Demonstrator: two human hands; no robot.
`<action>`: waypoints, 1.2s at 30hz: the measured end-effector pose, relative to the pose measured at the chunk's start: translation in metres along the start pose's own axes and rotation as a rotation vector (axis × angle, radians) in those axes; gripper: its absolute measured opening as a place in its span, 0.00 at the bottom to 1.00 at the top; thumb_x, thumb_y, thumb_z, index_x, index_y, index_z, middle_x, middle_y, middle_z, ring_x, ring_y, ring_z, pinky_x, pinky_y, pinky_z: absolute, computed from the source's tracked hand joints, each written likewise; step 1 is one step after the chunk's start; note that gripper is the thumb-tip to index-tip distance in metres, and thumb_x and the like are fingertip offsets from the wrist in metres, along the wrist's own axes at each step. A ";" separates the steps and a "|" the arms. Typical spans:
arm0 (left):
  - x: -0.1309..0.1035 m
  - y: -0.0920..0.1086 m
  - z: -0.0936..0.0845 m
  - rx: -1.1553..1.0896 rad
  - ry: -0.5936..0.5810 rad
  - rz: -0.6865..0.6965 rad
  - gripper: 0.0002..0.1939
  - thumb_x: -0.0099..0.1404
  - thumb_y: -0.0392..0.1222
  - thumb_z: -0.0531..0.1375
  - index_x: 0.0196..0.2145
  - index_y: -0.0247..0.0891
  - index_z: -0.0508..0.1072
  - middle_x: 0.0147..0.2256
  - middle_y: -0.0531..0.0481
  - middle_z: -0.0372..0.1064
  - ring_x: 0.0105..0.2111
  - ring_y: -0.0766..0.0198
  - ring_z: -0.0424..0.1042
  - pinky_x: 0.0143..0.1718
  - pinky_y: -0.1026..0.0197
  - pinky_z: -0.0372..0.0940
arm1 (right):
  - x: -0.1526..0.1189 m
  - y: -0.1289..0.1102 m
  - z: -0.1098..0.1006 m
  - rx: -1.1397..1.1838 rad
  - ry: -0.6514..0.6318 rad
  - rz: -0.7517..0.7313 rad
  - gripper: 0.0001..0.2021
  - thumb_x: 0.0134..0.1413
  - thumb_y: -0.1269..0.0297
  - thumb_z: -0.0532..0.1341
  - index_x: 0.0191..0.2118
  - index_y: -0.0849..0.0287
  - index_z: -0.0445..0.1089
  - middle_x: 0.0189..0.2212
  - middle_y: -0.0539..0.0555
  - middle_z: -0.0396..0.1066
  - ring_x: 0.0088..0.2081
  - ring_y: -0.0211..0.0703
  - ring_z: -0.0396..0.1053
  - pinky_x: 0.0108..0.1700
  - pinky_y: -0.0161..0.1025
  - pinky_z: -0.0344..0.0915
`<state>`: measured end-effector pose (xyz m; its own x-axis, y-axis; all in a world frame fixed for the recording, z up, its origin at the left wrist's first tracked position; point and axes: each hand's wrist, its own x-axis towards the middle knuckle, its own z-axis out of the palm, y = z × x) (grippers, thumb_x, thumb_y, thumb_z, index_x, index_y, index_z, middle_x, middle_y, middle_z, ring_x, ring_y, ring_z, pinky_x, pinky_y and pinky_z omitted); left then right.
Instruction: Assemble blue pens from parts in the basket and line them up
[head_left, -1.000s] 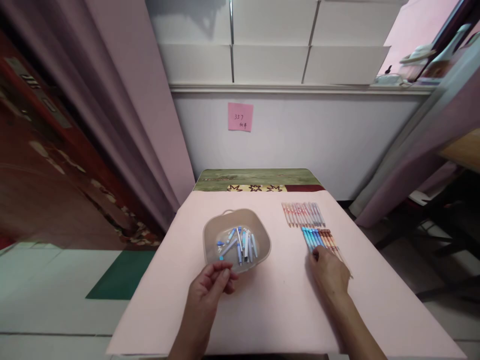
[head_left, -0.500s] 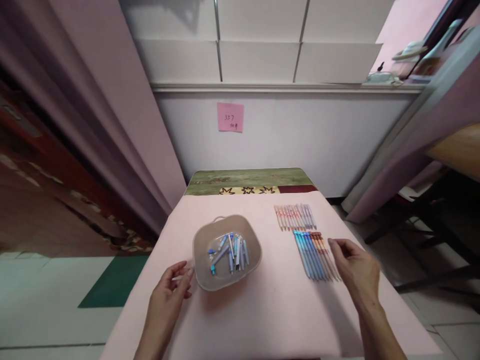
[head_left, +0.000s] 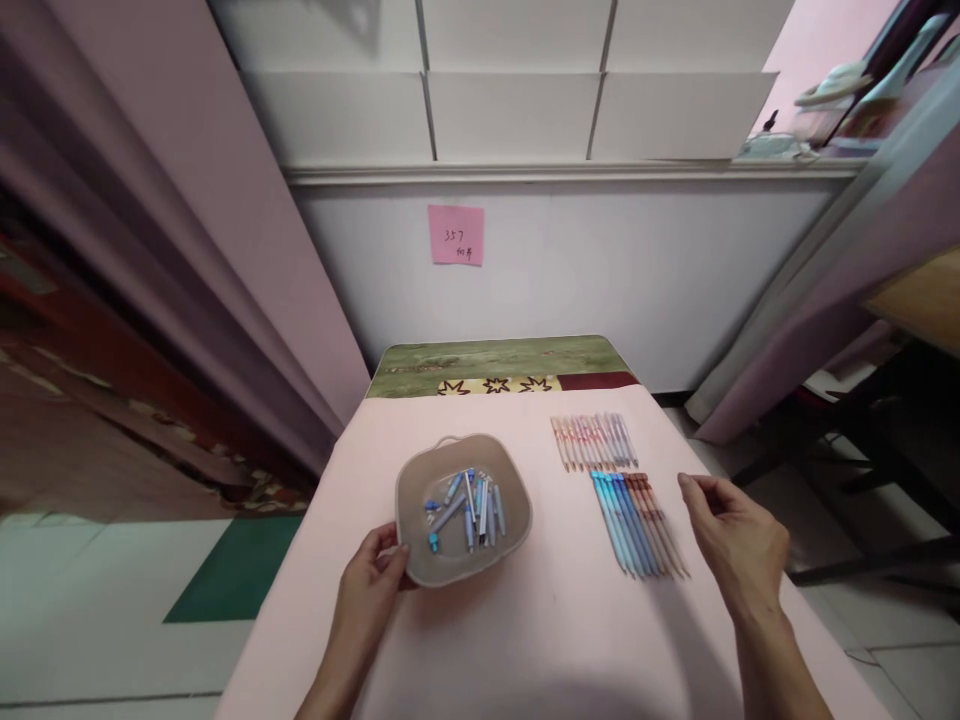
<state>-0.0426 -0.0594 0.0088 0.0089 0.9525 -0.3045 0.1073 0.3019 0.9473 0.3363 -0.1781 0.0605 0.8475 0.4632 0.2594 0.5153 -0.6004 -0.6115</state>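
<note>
A beige plastic basket [head_left: 420, 560] with rounded corners stands on the left half of the table. Inside it lie loose blue and white pen parts [head_left: 469, 510] in a jumble. My left hand [head_left: 379, 575] grips the basket's lower left rim, thumb on the edge and fingers beneath. To the right, a row of pens [head_left: 634, 525], blue on one side and brown on the other, lies side by side. Behind it is a second row of pale pens [head_left: 592, 442]. My right hand [head_left: 735, 530] hovers just right of the front row, fingers curled and thumb against the index finger; nothing shows between them.
The table [head_left: 540, 640] has a pale pink cover, with a green patterned strip [head_left: 495, 358] at its far end. A pink note [head_left: 456, 235] sticks to the wall behind. A pink curtain [head_left: 300, 300] hangs at the left, and dark furniture [head_left: 885, 450] stands at the right.
My left hand has moved right and closed on the basket's rim, where before its fingers were beside it. My right hand has shifted slightly right, away from the front pens.
</note>
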 end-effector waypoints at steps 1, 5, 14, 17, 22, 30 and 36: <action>0.001 0.001 0.001 0.002 -0.011 -0.006 0.20 0.53 0.46 0.63 0.43 0.38 0.67 0.40 0.46 0.73 0.31 0.57 0.74 0.27 0.56 0.73 | -0.002 -0.004 0.003 0.007 -0.019 -0.011 0.18 0.49 0.47 0.58 0.32 0.56 0.76 0.19 0.51 0.72 0.24 0.45 0.70 0.26 0.35 0.58; 0.001 0.002 0.001 0.019 -0.014 -0.016 0.22 0.52 0.47 0.63 0.43 0.36 0.67 0.41 0.44 0.71 0.28 0.58 0.74 0.25 0.55 0.72 | -0.009 -0.020 0.014 0.021 -0.086 -0.056 0.19 0.50 0.45 0.58 0.32 0.54 0.77 0.21 0.50 0.73 0.25 0.44 0.70 0.26 0.34 0.57; 0.016 0.035 -0.028 0.387 0.270 0.384 0.14 0.57 0.51 0.60 0.36 0.39 0.71 0.32 0.51 0.70 0.30 0.63 0.70 0.33 0.60 0.67 | -0.017 -0.035 0.025 0.037 -0.131 -0.132 0.18 0.51 0.46 0.58 0.32 0.54 0.77 0.22 0.50 0.75 0.24 0.42 0.71 0.25 0.33 0.58; 0.025 0.048 -0.017 0.523 0.193 0.555 0.07 0.60 0.45 0.58 0.32 0.39 0.71 0.30 0.52 0.69 0.30 0.63 0.69 0.33 0.62 0.64 | -0.023 -0.040 0.029 0.032 -0.150 -0.158 0.17 0.51 0.47 0.58 0.32 0.53 0.77 0.22 0.49 0.75 0.24 0.42 0.71 0.25 0.33 0.58; 0.050 0.053 0.021 0.761 -0.042 0.638 0.04 0.58 0.34 0.56 0.29 0.39 0.71 0.29 0.52 0.69 0.31 0.64 0.69 0.35 0.63 0.62 | -0.032 -0.040 0.028 -0.003 -0.176 -0.194 0.15 0.50 0.47 0.59 0.33 0.51 0.77 0.22 0.48 0.74 0.25 0.42 0.71 0.25 0.33 0.58; 0.078 0.064 0.038 0.948 -0.081 0.621 0.08 0.57 0.31 0.52 0.28 0.38 0.70 0.30 0.49 0.68 0.33 0.61 0.67 0.38 0.60 0.59 | -0.033 -0.022 0.014 0.005 -0.164 -0.117 0.17 0.49 0.45 0.59 0.34 0.51 0.77 0.25 0.49 0.76 0.28 0.43 0.73 0.25 0.32 0.59; 0.072 0.050 0.043 1.055 -0.347 0.519 0.07 0.48 0.29 0.56 0.21 0.39 0.71 0.23 0.52 0.68 0.27 0.62 0.66 0.31 0.63 0.58 | -0.036 -0.014 0.012 -0.018 -0.189 -0.109 0.17 0.49 0.45 0.58 0.33 0.52 0.76 0.24 0.49 0.76 0.27 0.44 0.73 0.25 0.33 0.59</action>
<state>0.0060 0.0227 0.0302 0.5374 0.8398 -0.0775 0.7631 -0.4451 0.4686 0.2970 -0.1787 0.0502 0.7485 0.6389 0.1776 0.6063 -0.5509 -0.5735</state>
